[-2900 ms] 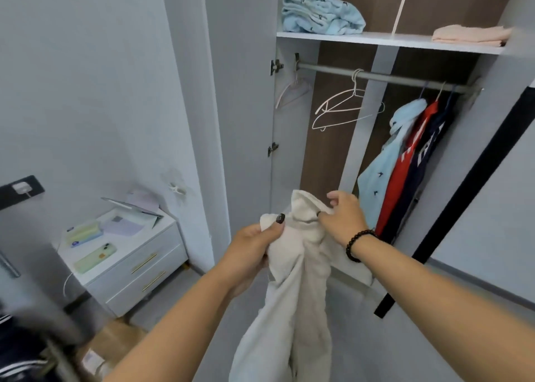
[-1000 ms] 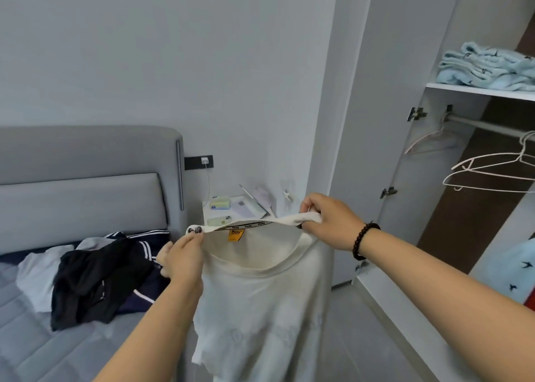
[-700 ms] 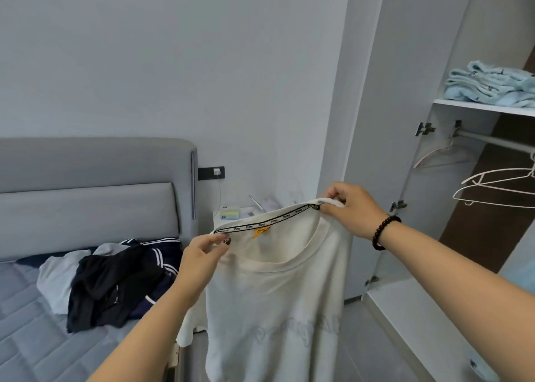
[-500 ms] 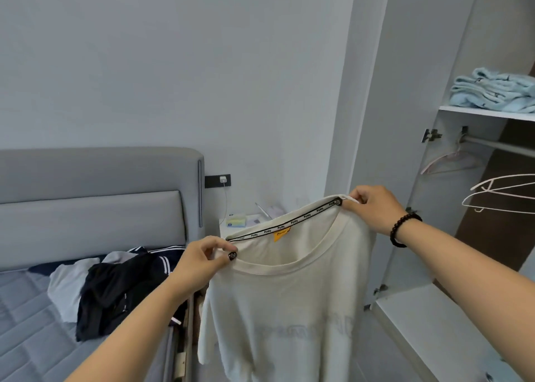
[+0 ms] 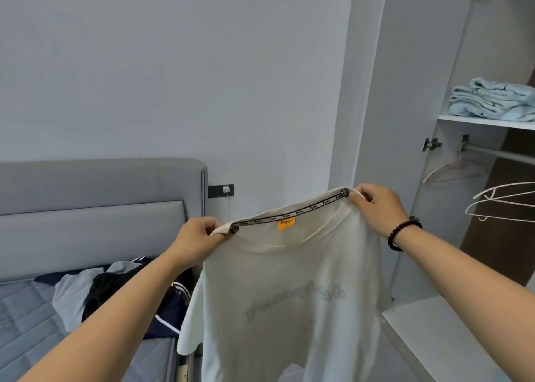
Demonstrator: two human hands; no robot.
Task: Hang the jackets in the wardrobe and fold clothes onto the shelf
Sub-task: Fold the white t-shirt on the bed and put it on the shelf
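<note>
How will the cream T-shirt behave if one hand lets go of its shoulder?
The cream T-shirt looks thin and floppy, so it would probably collapse sideways. It seems light: the left hand and right hand hold it by pinches.

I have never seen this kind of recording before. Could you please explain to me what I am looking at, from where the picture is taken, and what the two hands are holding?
No machine here: a camera worn on a person's head looks forward and down, so both arms reach into view. The left hand and right hand each pinch a shoulder of a cream T-shirt, holding it spread out in the air. Left is a grey bed with a pile of dark clothes. Right is an open wardrobe: folded light blue clothes lie on its shelf, and empty hangers hang on the rail below.
</note>
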